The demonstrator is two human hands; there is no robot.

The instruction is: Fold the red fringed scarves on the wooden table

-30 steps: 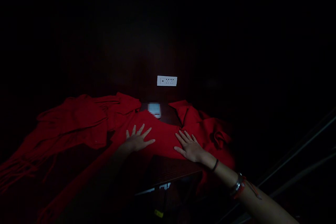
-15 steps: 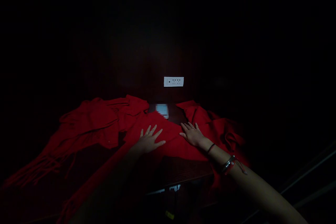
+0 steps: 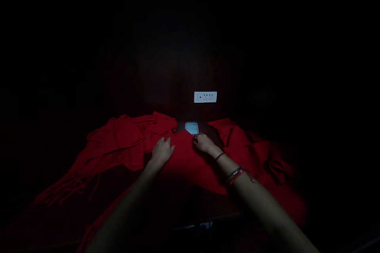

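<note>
A red fringed scarf (image 3: 118, 146) lies spread across a dark table in very dim light. My left hand (image 3: 162, 151) rests on the scarf near its far edge, fingers curled down over the cloth. My right hand (image 3: 203, 143) sits just right of it at the same far edge, fingers bent and closed on the fabric. A small lit screen (image 3: 191, 127) glows on the table right behind both hands. Bracelets circle my right wrist.
A white wall socket plate (image 3: 205, 97) shows on the dark wall behind the table. More of the red cloth (image 3: 267, 158) bunches at the right. The table's front edge (image 3: 208, 221) is faintly visible below; everything else is black.
Both hands slid away from me over the scarf to its far edge. Their fingers went from spread flat to curled on the cloth. The camera view shifted, so the socket sits further right.
</note>
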